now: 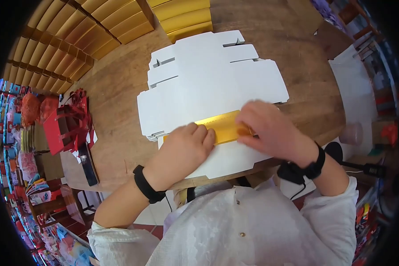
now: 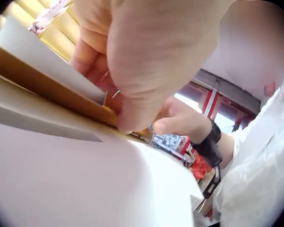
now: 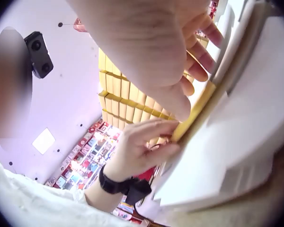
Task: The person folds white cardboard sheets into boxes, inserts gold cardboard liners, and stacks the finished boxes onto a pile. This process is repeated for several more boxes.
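Observation:
A flat cardboard box blank (image 1: 190, 166), white on its upper face, lies at the table's near edge, its gold strip (image 1: 228, 126) turned up along the far side. My left hand (image 1: 186, 148) pinches the left part of this strip; in the left wrist view its thumb (image 2: 126, 120) presses the folded edge, with fingers behind a white flap (image 2: 47, 64). My right hand (image 1: 270, 128) curls at the strip's right end, thumb below the fingers, around a small gold-brown piece of card (image 1: 244, 131). In the right wrist view its thumb (image 3: 180, 106) is right at the gold edge.
More white blanks (image 1: 208, 80) lie stacked just beyond on the wooden table (image 1: 301, 48). Gold boxes (image 1: 75, 33) are piled at the back left, with another gold stack (image 1: 184, 17) beside them. A red bag (image 1: 66, 126) and a dark phone (image 1: 88, 164) lie left.

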A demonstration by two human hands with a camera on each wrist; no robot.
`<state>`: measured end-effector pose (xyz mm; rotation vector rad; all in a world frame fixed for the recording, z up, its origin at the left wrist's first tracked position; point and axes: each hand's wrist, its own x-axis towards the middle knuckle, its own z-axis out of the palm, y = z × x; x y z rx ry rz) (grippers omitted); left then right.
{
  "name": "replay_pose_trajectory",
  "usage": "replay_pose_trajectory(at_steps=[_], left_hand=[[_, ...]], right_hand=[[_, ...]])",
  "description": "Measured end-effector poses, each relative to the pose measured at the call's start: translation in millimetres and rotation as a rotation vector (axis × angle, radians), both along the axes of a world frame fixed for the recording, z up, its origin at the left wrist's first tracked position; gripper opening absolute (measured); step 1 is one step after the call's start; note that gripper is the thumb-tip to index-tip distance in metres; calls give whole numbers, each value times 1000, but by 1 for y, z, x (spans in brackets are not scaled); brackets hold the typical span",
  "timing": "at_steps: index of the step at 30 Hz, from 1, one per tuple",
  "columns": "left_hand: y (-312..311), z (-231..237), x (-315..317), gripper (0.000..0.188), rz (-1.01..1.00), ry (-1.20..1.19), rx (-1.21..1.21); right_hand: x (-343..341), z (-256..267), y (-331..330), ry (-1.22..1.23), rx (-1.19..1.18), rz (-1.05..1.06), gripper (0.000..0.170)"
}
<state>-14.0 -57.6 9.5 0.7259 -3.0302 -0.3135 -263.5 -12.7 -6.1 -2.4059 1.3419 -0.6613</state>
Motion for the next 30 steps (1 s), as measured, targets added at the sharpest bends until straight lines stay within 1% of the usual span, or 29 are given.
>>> replay_pose_trajectory(at_steps=[1, 2, 3, 4, 5, 6, 8, 11, 15, 17, 20, 28, 30], left_hand=[[4, 0, 2, 36, -56, -79, -109], [5, -1, 2, 36, -112, -157, -221], [2, -6, 1, 34, -201, -22, -410], [3, -7, 2, 34, -205, -17, -413], [5, -7, 1, 36, -203, -51, -429], [6, -7, 1, 38, -202, -86, -445], [8, -8, 1, 39, -197, -73, -440], [9, -8, 2, 39, -181, -72, -405], [10, -8, 2, 39, -164, -59, -368], [11, -11, 2, 39, -159, -58, -376], [12, -11, 1, 39, -151, -61, -391], [12, -11, 1, 40, -140, -92, -394], [11, -10, 2, 39, -157, -52, -399]], right_hand=[[4, 4, 9, 62, -69, -7, 27], [7, -1, 15, 67, -73, -5, 27], [9, -10, 20, 149, -174, -15, 22], [9, -15, 21, 230, -273, -27, 17], [8, -16, 21, 245, -371, -19, 11], [7, -18, 20, 250, -372, -24, 11], [5, -24, 19, 201, -490, 10, 15], [3, -21, 21, 228, -466, 25, 18], [2, -24, 22, 221, -501, 34, 17], [3, -23, 23, 220, -458, 23, 17], [2, -24, 21, 219, -489, 23, 18], [3, -25, 22, 237, -467, 11, 19], [4, -26, 21, 249, -455, 13, 20]])
